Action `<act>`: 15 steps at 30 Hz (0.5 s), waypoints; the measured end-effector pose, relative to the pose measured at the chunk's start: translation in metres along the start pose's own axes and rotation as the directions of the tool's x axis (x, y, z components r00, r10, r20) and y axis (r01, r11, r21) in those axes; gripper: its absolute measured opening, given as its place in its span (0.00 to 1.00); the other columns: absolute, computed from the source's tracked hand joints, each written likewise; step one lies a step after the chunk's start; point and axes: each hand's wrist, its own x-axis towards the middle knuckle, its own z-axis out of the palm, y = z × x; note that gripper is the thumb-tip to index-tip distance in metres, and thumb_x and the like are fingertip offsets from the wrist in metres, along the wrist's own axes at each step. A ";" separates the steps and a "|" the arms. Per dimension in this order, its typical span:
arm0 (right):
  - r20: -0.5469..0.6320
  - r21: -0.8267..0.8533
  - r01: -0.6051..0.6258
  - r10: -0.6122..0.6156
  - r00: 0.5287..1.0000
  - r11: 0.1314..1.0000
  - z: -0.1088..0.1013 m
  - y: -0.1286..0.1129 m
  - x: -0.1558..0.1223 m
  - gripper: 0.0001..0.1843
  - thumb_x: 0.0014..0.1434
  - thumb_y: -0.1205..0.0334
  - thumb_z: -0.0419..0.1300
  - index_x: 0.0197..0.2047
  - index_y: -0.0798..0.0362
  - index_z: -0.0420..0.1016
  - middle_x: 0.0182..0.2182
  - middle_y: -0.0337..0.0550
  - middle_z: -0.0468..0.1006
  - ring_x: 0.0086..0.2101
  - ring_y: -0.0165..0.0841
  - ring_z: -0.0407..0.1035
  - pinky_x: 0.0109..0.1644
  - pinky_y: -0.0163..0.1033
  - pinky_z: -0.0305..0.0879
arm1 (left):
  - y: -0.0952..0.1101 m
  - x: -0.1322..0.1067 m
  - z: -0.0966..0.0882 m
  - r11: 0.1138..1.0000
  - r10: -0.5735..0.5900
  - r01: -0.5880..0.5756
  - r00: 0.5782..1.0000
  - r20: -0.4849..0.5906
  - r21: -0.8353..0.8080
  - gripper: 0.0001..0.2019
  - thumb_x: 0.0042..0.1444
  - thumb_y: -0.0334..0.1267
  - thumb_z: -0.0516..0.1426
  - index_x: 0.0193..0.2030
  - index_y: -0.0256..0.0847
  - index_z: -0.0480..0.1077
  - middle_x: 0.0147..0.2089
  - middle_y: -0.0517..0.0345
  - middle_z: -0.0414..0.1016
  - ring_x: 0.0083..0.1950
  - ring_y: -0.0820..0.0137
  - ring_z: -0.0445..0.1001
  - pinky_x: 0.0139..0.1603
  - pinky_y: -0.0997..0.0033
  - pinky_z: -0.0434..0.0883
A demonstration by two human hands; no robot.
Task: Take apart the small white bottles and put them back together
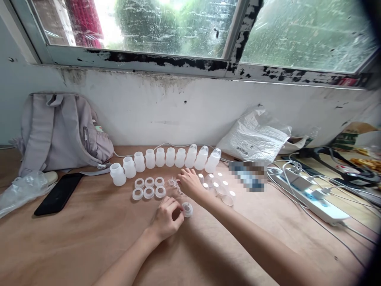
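Take the clock as centred on the translucent collar [187,209] near the middle of the counter [89,246], with twelve towards the wall. The left hand [168,217] pinches that collar at its nine o'clock rim, thumb against fingertips. The right hand [190,183] is at twelve, fingers bent down beside the thin clear rings [172,182] at eleven; whether it grips one cannot be told.

For a good pick, one thin ring should be teased apart from its neighbours and taken lightly by the edge, since such pieces probably slide, cling or flex. The left hand would do best to press just enough to steady the collar without tilting it, keeping its opening unobstructed.

Six loose collars [149,193] stand in two rows at ten. Beyond them, seven open bottles [160,157] curve from ten to twelve, and three capped bottles [201,158] continue to one; a low sweep could tip them. Small white-topped pieces [225,183] sit between one and two, close to the right forearm, so lifting before turning seems wise.

The wall bounds reach at twelve, a phone [59,194] lies well off at nine, and a power strip [312,198] with cables at three. The widest room for moving is from seven to five; the counter's near edge is out of view.
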 end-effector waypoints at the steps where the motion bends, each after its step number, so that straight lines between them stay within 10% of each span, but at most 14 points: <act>1: 0.016 -0.006 -0.004 0.005 1.000 1.000 0.002 0.000 -0.001 0.08 0.54 0.65 0.52 0.30 0.55 0.72 0.32 0.48 0.71 0.37 0.38 0.61 0.38 0.40 0.50 | 0.000 0.000 0.000 1.000 0.008 -0.008 1.000 0.000 0.021 0.04 0.50 0.32 0.51 0.30 0.40 0.67 0.32 0.56 0.69 0.36 0.68 0.65 0.39 0.66 0.64; 15: -0.078 0.109 0.089 -0.081 0.994 0.990 0.010 -0.009 -0.018 0.07 0.54 0.62 0.54 0.28 0.53 0.69 0.30 0.44 0.70 0.36 0.35 0.59 0.40 0.39 0.48 | -0.001 -0.006 0.004 0.965 0.152 -0.164 0.986 0.076 0.204 0.05 0.49 0.31 0.50 0.29 0.41 0.67 0.31 0.54 0.68 0.36 0.66 0.64 0.37 0.65 0.64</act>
